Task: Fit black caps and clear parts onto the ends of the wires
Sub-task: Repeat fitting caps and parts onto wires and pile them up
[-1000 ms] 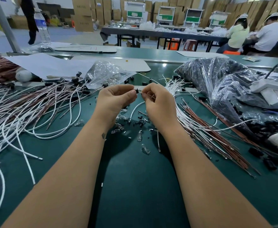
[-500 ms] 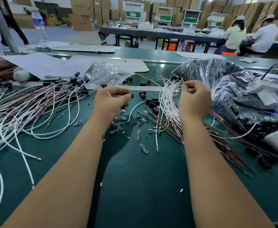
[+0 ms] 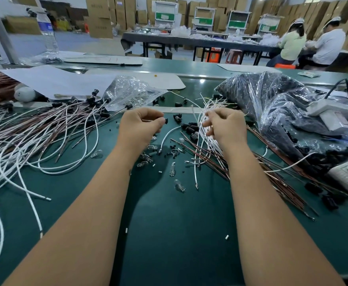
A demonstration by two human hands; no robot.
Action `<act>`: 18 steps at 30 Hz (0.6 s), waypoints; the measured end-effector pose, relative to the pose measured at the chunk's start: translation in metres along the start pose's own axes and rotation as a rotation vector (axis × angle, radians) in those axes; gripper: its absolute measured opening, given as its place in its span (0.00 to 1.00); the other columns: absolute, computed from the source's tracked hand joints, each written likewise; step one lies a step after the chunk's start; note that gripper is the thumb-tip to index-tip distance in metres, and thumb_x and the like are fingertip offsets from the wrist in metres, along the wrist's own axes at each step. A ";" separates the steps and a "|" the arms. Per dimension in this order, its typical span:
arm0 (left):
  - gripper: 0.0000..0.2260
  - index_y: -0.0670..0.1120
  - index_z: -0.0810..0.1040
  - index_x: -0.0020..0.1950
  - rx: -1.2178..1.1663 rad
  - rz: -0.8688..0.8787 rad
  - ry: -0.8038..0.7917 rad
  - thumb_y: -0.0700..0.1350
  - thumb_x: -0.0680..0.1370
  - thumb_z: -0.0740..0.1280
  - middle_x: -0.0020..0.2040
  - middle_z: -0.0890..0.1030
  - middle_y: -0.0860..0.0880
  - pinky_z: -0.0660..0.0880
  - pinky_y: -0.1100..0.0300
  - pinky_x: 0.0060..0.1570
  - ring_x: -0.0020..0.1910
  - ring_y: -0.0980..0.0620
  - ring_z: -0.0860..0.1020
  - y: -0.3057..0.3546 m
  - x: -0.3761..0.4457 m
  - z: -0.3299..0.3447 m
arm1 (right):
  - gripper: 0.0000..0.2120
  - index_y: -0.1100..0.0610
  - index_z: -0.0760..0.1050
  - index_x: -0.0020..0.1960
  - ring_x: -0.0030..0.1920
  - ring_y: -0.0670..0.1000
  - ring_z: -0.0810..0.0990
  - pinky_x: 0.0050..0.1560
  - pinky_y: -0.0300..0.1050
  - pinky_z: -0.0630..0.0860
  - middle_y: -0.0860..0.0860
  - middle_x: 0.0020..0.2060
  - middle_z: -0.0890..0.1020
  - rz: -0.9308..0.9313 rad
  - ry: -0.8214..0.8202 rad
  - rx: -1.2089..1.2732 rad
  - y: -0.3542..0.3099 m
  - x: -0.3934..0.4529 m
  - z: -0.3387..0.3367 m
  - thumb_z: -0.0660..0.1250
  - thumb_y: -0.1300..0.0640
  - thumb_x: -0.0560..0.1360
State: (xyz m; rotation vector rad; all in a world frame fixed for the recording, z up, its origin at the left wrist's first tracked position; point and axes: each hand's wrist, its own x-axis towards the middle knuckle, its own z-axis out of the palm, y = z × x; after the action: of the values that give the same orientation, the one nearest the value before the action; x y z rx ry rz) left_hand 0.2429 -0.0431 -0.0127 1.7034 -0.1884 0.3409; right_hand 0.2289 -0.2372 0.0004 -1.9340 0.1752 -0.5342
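Observation:
My left hand (image 3: 140, 125) pinches a black cap (image 3: 166, 120) at its fingertips, and a white wire (image 3: 167, 135) curves down from it to the green mat. My right hand (image 3: 225, 126) is curled over the bundle of loose white wires (image 3: 203, 141), its fingers closed on one of them; the hand is slightly blurred. Between my hands lie loose black caps (image 3: 187, 126). Small clear parts (image 3: 179, 185) are scattered below them. Brown wires (image 3: 282, 182) fan out to the right under my right arm.
A pile of white and brown wires with black caps on their ends (image 3: 45, 131) covers the left side. A clear bag (image 3: 132, 91) lies behind my left hand. A dark bag of caps (image 3: 261, 96) and white devices (image 3: 334, 112) stand at the right.
My hands were together at a wire end, then parted. The right hand went to the white wire bundle and has curled lower over it. The left hand kept the cap.

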 end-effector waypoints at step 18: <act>0.01 0.46 0.79 0.47 -0.004 0.057 0.056 0.43 0.77 0.69 0.36 0.82 0.48 0.82 0.54 0.43 0.33 0.54 0.80 0.001 0.000 0.002 | 0.07 0.57 0.71 0.38 0.31 0.52 0.68 0.28 0.42 0.60 0.52 0.32 0.72 0.028 0.144 -0.591 0.004 -0.003 0.009 0.60 0.64 0.73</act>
State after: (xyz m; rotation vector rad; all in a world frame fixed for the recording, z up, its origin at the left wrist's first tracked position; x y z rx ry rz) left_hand 0.2424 -0.0453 -0.0121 1.6845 -0.1968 0.4293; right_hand 0.2308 -0.2307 -0.0070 -2.4580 0.4963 -0.6532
